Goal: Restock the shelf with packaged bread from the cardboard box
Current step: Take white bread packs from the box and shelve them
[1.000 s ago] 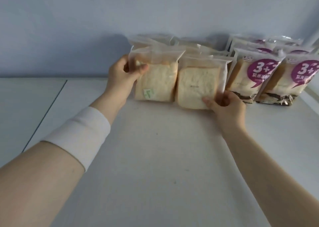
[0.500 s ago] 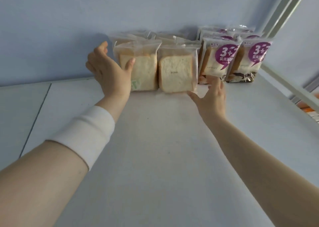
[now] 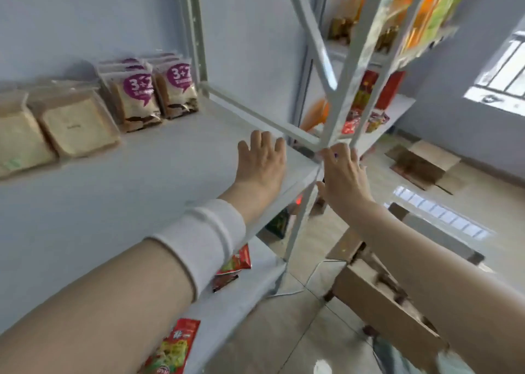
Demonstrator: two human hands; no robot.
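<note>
The shelf [image 3: 170, 157] is being viewed at 9 o'clock, packaged bread [image 3: 76, 126] standing along its back. The cardboard box [image 3: 369, 297] is lying at 5 o'clock from the hands, under the right forearm [image 3: 426, 260], its long axis running 10 to 4 o'clock; the right hand [image 3: 343, 180] is judged nearer. Both hands are being held open, nothing gripped, the left hand [image 3: 261, 160] over the shelf's front edge.

- Left hand [image 3: 262, 160] flat, fingers straight, above the shelf [image 3: 170, 160] near its front corner, holding nothing.
- Right hand [image 3: 341, 174] spread beside the post [image 3: 349, 89], perhaps touching it; blur hides contact.
- Bread packs [image 3: 76, 126] at the shelf's back, purple-label packs [image 3: 136, 100] just right of them.
- Box [image 3: 369, 294] on the floor under the right arm.
</note>
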